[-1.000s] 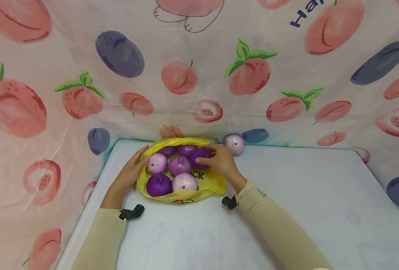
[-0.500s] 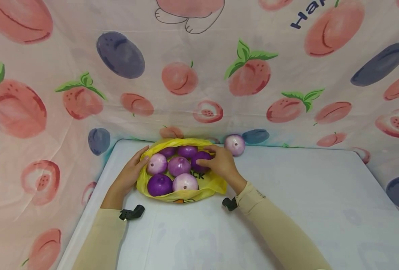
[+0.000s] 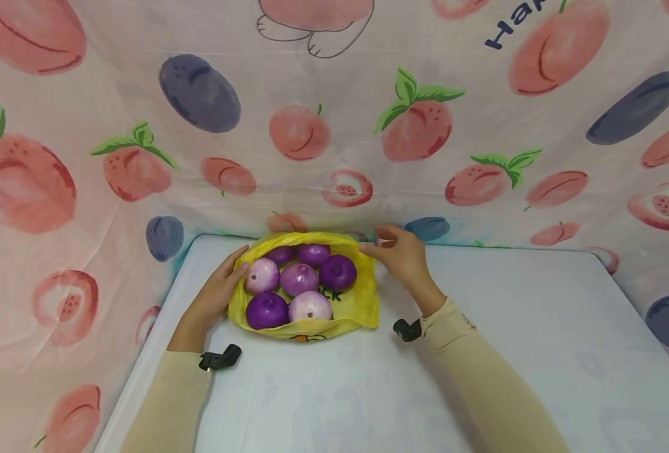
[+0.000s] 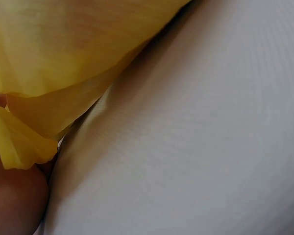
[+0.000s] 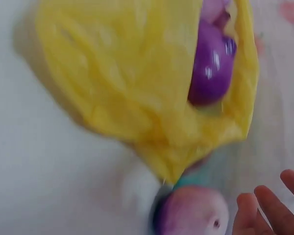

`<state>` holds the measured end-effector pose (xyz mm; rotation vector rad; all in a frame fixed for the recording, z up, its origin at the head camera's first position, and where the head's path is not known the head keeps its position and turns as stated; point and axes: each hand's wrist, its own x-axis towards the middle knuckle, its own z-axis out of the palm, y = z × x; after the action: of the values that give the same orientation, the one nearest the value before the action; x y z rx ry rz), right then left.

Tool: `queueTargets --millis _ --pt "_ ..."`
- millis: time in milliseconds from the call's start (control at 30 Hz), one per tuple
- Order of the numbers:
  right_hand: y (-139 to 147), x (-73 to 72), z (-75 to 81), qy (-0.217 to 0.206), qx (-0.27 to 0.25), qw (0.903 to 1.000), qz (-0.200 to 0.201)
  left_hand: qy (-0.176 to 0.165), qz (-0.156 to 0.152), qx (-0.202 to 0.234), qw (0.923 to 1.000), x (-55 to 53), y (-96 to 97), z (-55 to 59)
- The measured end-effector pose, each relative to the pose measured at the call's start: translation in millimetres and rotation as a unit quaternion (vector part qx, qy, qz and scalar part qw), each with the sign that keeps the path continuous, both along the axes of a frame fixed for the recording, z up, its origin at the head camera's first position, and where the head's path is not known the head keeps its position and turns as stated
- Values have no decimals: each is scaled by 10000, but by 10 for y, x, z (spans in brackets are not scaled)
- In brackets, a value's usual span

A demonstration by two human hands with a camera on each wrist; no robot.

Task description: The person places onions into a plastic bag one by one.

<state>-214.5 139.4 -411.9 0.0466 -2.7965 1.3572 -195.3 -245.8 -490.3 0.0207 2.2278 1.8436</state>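
A yellow plastic bag lies with its mouth spread, holding several purple onions. Among them are a dark onion at the right and a pale onion at the front. My left hand holds the bag's left rim, thumb over the edge and fingers outside; in the left wrist view yellow film covers part of it. Just beyond the bag's right side is my right hand, fingers extended and holding nothing. A lone pale onion sits beside those fingers in the right wrist view; the hand mostly hides it in the head view.
The bag stands near the back of a white table. Behind the table and along its left hangs a fruit-printed cloth. A black wrist camera is on the left wrist, another camera on the right.
My right hand has let go of the dark onion, which stays in the bag, and has moved right toward the lone onion. My left hand has stayed at the bag's rim.
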Motion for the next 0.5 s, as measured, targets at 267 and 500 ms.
queueTargets --millis 267,500 --pt "314 -174 -132 103 -29 9979 -635 37 19 -4 10000 -6 -7 -14" --pt "431 -284 -270 51 231 9959 -875 46 9 -20 10000 -1 -4 -8"
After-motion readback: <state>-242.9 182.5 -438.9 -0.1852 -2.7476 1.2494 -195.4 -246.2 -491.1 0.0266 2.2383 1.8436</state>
